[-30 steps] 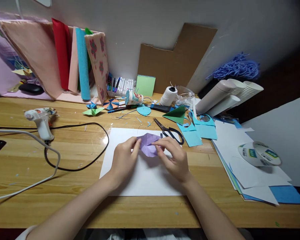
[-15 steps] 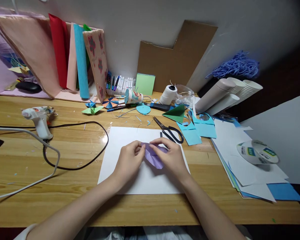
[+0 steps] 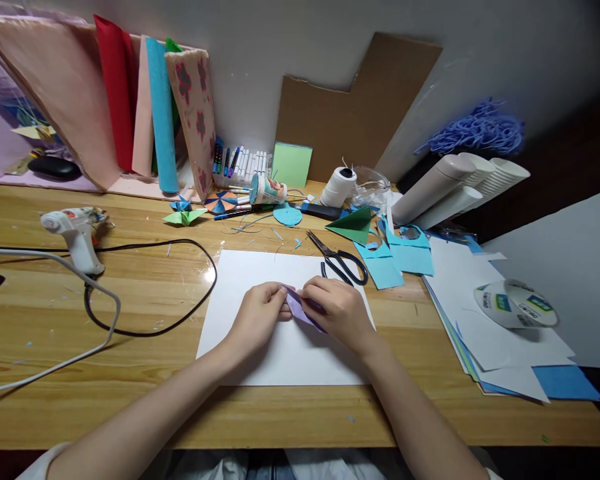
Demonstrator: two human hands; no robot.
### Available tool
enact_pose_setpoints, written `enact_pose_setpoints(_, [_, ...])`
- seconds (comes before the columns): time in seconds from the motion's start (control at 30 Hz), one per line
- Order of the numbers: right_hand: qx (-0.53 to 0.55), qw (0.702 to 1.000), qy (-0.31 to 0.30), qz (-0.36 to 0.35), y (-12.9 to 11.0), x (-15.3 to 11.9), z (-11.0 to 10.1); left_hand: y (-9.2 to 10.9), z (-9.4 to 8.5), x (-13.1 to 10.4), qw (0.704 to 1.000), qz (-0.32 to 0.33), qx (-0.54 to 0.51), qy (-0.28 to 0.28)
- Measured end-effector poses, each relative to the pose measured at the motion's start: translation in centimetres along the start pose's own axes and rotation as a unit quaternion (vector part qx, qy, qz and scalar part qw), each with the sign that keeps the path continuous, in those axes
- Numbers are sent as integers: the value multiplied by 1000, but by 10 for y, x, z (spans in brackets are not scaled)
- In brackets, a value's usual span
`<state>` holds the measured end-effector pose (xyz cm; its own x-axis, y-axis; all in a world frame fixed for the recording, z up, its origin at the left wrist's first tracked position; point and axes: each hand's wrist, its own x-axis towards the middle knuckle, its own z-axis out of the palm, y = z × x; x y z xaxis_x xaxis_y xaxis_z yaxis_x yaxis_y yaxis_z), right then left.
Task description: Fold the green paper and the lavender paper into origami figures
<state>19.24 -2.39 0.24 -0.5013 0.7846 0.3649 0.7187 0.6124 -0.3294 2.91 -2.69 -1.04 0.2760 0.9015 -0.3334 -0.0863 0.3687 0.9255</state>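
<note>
A small piece of purple paper (image 3: 300, 311) is held between both hands above a white sheet (image 3: 240, 280) on the wooden table. My left hand (image 3: 261, 310) pinches its left end between thumb and fingers. On its right part my right hand (image 3: 333, 307) is closed, fingers bent over the paper and hiding some of it. The paper looks narrow and folded, with creases. Black-handled scissors (image 3: 341, 261) lie just beyond my right hand, over the sheet's upper right corner.
A glue gun (image 3: 77, 237) and looping cables are on the left. Behind are markers (image 3: 250, 165), a thread spool (image 3: 338, 187), a green paper piece (image 3: 353, 225) and blue cut paper (image 3: 383, 267). Stacked papers (image 3: 460, 293) carry a tape roll (image 3: 515, 305) at right.
The purple paper was spread in a wider, rounded shape and now shows as a narrow folded strip. My right hand's fingers have curled further over it.
</note>
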Motion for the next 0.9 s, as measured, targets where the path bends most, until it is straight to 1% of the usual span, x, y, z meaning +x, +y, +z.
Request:
enact_pose_setpoints(0.2, [-47,998,-20,-28,1,-1,1,3,-1,2,1000,-23,9,5])
enact_pose_setpoints(0.43, [-36,997,-11,-65,2,0,0,12,-5,4,996,-84,-8,-5])
enact_pose_setpoints(0.5, [-36,997,-15,-69,2,0,1,14,-9,5,995,-95,6,-10])
enact_pose_setpoints(0.63, [-36,996,-10,-84,3,-1,1,16,-21,9,990,-118,71,-33])
enact_pose_setpoints(0.7, [-42,994,-8,-96,3,-1,1,17,-25,10,987,-131,80,-39])
enact_pose_setpoints(0.9, [-53,992,-24,-108,3,-1,1,18,-22,8,986,-143,76,-31])
